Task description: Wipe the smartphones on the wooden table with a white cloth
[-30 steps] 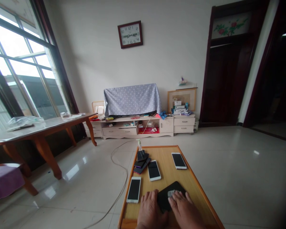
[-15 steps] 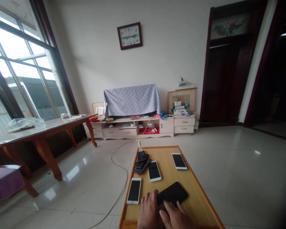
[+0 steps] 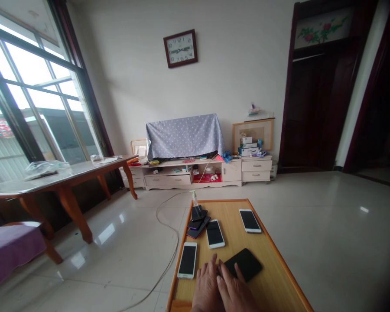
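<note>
A dark, flat black rectangular thing (image 3: 246,262), its exact kind unclear, lies slanted on the small wooden table (image 3: 273,277). My left hand (image 3: 208,281) is at its lower left, fingers stretched out. My right hand (image 3: 236,289) overlaps its near edge, fingers extended, one reaching onto the black surface. The fingertips of both hands meet by the left corner; whether anything small sits between them is hidden. White phones with dark screens lie around: one (image 3: 187,260) left of my left hand, one (image 3: 215,234) beyond it, another (image 3: 250,221) at the far right.
Several dark phones (image 3: 196,227) are piled at the table's far left, near a clear pump bottle (image 3: 195,199). A cable (image 3: 169,260) runs over the floor on the left. Beyond are a white TV cabinet (image 3: 169,181) and a larger wooden table (image 3: 81,171).
The view has turned slightly left, so everything sits further right. My right hand has drawn back off the black thing, and its fingers have come against my left hand's fingers.
</note>
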The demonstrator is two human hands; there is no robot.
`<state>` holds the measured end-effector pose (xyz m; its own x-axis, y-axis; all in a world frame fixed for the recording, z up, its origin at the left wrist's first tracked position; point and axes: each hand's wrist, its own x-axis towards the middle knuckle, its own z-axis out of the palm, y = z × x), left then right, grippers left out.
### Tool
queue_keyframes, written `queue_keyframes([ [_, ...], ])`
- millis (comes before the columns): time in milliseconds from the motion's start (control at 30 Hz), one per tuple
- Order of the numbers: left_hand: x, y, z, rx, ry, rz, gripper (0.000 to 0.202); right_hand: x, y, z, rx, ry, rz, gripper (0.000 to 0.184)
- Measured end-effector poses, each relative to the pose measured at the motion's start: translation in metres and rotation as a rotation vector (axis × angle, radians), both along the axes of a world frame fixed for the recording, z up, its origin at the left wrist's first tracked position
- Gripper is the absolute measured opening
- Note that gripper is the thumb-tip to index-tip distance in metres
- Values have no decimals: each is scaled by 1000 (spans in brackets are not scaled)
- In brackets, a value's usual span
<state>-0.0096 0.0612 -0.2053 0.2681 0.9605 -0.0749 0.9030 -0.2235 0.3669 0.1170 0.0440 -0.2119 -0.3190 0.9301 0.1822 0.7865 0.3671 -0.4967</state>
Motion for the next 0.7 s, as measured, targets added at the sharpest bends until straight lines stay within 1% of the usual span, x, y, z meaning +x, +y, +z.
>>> queue_keyframes([
  [67,1,0,-2,22,-5,6,65,2,1,4,-1,12,4,49],
  [133,2,-2,-1,42,-28,24,69,9,5,6,13,12,-28,49],
  [267,4,-7,4,95,-91,66,97,39,23,2,52,-63,-214,51],
  [333,5,-8,5,102,-94,64,99,50,30,-1,54,-103,-309,54],
  [367,5,-8,5,99,-90,61,99,51,30,-2,49,-116,-326,56],
  [400,5,-7,4,98,-88,60,99,50,29,-2,41,-123,-318,56],
  [433,4,-7,3,98,-87,62,98,46,27,-2,29,-124,-280,56],
  [533,4,-5,0,77,-80,61,84,27,15,0,-21,-110,-84,54],
  [600,5,-4,-1,58,-69,60,77,22,12,2,-42,-105,-15,54],
  [633,5,-5,-1,60,-69,63,78,25,13,2,-43,-107,-24,54],
  [700,5,-5,0,80,-79,72,88,38,21,1,-34,-123,-123,55],
])
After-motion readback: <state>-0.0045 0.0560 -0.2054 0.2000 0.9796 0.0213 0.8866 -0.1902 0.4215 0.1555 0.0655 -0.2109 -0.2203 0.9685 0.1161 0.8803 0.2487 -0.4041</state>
